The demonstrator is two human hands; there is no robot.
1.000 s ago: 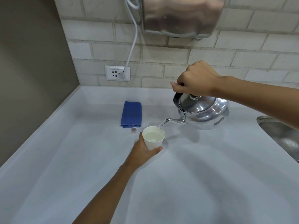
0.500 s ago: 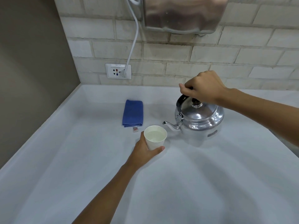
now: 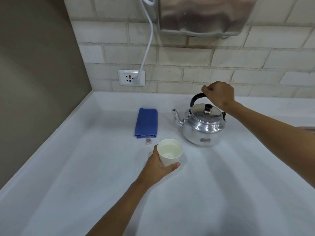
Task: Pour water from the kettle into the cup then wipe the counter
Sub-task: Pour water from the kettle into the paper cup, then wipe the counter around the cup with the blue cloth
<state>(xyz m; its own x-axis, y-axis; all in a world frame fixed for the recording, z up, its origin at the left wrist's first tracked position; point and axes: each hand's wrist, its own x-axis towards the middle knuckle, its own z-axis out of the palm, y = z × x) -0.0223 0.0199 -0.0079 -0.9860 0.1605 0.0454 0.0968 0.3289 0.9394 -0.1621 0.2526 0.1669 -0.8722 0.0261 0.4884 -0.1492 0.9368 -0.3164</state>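
Note:
A shiny metal kettle (image 3: 202,126) stands upright on the white counter (image 3: 221,193), spout pointing left. My right hand (image 3: 219,96) grips its black handle from above. A white paper cup (image 3: 169,153) with water in it stands in front of the kettle, a little to the left. My left hand (image 3: 157,169) wraps around the cup's near side. A folded blue cloth (image 3: 146,123) lies flat on the counter, left of the kettle and behind the cup.
A brick wall runs along the back with a socket (image 3: 131,77) and a white cable (image 3: 146,46) plugged in. A steel appliance (image 3: 204,14) hangs on the wall above the kettle. A brown side wall closes the left. A sink rim (image 3: 306,129) shows at the right edge.
The kettle was tilted and pouring into the cup; it has been levelled and set down upright on the counter behind the cup. My left hand has stayed on the cup.

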